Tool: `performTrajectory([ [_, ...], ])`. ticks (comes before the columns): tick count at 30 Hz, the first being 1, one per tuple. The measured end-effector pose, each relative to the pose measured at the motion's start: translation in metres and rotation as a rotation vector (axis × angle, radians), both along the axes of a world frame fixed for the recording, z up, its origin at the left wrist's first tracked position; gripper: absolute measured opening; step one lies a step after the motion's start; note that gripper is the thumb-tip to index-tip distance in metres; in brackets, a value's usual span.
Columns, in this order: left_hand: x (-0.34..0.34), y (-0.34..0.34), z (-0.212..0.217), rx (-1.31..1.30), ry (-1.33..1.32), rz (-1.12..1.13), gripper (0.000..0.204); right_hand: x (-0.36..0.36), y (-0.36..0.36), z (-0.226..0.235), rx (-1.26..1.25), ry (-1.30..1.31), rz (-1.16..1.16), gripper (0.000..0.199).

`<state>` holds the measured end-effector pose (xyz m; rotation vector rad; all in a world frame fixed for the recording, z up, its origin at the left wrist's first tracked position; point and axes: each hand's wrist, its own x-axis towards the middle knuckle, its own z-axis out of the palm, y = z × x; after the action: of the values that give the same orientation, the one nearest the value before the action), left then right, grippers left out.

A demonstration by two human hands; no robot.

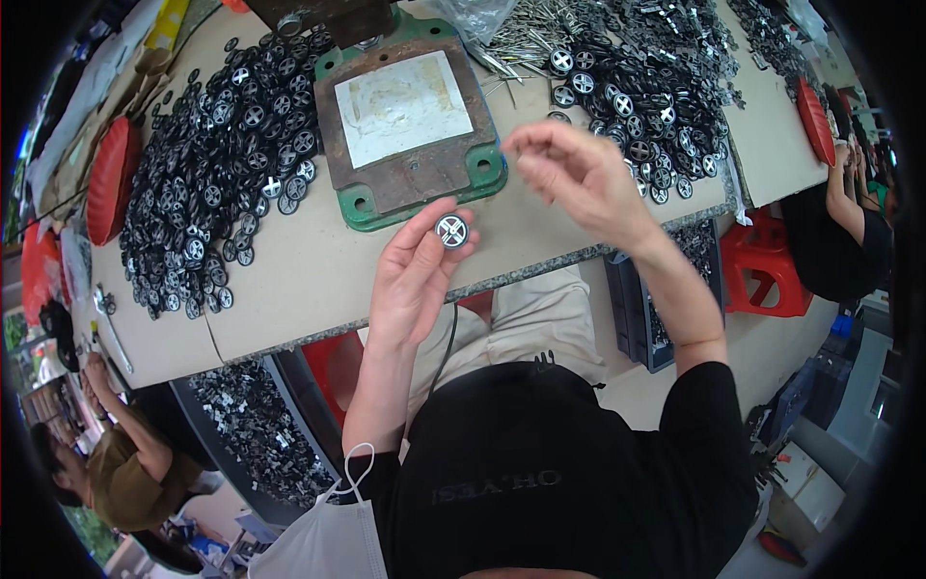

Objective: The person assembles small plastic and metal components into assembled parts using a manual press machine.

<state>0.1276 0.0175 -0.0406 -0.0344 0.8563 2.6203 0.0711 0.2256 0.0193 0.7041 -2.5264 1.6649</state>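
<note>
Between the thumb and fingers of my left hand is a small round black disc with a silver cross, its face turned up. It is held just above the table's front edge, in front of a press with a green base. A whitish pad lies on the press's rusty plate. To the right of the press, my right hand hangs in the air with its fingers loosely curled and smeared by motion. Whether anything small is between those fingertips cannot be made out. The right hand does not touch the left.
Similar discs are heaped on the table at left and right. Metal pins and small dark parts lie behind. Bins of parts stand below the edge. A red stool and other people are at the sides.
</note>
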Motion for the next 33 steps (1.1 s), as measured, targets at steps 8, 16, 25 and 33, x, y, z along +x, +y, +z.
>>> performTrajectory([
  [8,-0.002,0.004,-0.004,0.027,-0.015,-0.03,0.034,0.026,-0.035,-0.024,-0.589,-0.531,0.066,0.012],
  [16,-0.003,0.006,-0.005,0.0,-0.008,-0.004,0.032,0.027,-0.038,-0.031,-0.602,-0.486,0.023,0.01],
  [25,-0.004,0.008,-0.004,-0.059,0.037,0.003,0.03,0.04,-0.047,-0.038,-0.32,0.012,-0.124,0.01],
  [33,-0.006,0.003,-0.006,-0.033,-0.021,-0.047,0.03,-0.02,0.015,-0.01,-0.063,-0.087,-0.139,0.026],
])
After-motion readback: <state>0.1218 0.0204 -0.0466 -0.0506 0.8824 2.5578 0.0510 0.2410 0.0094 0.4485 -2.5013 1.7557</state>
